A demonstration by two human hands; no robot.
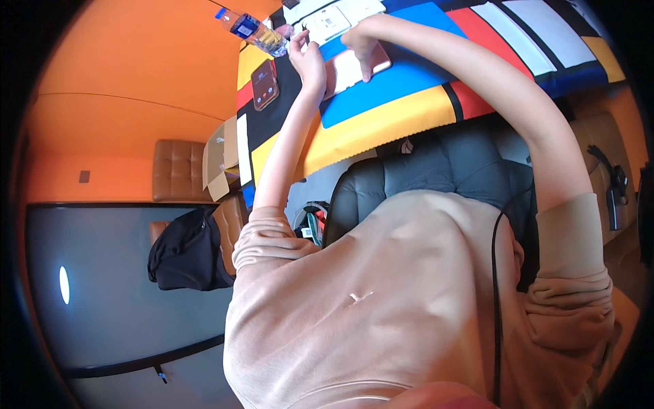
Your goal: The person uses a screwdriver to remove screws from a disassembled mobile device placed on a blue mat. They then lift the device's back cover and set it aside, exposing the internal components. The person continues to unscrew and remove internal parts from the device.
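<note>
Orange wall (136, 88) fills the left of the frame; a striped cloth (422, 78) covers the table at upper centre and right. Chair (422, 163) mid-frame, bag (187, 255) at lower left.

From my remote seat I've got the slab (346, 71), flat, white and pink, at upper centre, lying on the cloth's blue and black part. I can't make out exactly what it is. Its long axis slants from lower left to upper right.

Right hand (363, 46) is the nearer one: it comes in over the slab's far edge, fingers bent down, one tip on the top face. Pinching or just resting, I can't make out. From it, the slab runs down and left.

Left hand (310, 65) sits just beside the slab's left end, so the slab lies to its right. Fingers loosely curled, tips parted, nothing visible in them; contact with the slab's end is unclear to me.

Around them: phone (265, 85) left of the left wrist, bottle (255, 33) tilted at upper left, white papers (327, 24) along the top edge.
</note>
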